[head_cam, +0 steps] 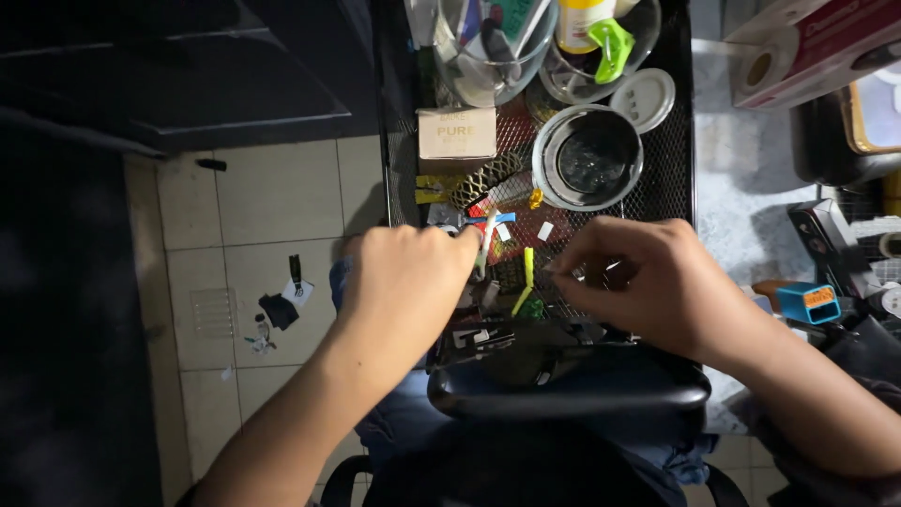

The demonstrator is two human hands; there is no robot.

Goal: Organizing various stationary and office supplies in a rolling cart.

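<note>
Mesh tray (678, 178): black wire, cluttered, running from centre to 12 o'clock of the view.

Left hand (408, 282): at 9 o'clock of the tray's near end, knuckles up, fingers curled together. Fingertips pinch a small white strip (488, 237) beside a blue piece (499, 218) and red bits; what else it grips cannot be told.

Right hand (657, 282): at 3 o'clock of the left hand, apart from it. Thumb and forefinger pressed together on a tiny metallic part (574, 273), too small to identify.

Yellow strip (527, 268): upright on the mesh, between the two hands.

Tin (588, 157): round, open, dark inside, at 12 o'clock of the right hand. White lid (644, 99) just beside it at 1 o'clock.

Box (456, 132): small, tan cardboard, at 12 o'clock of the left hand.

Bowls (488, 52): clear, at the tray's far end, holding mixed items, among them a bottle with a green clip (612, 45).

Blue block (807, 302): with an orange label, at 3 o'clock of the right hand, on the counter.

Tiled floor (272, 207): at 9 o'clock, with small scattered debris.
</note>
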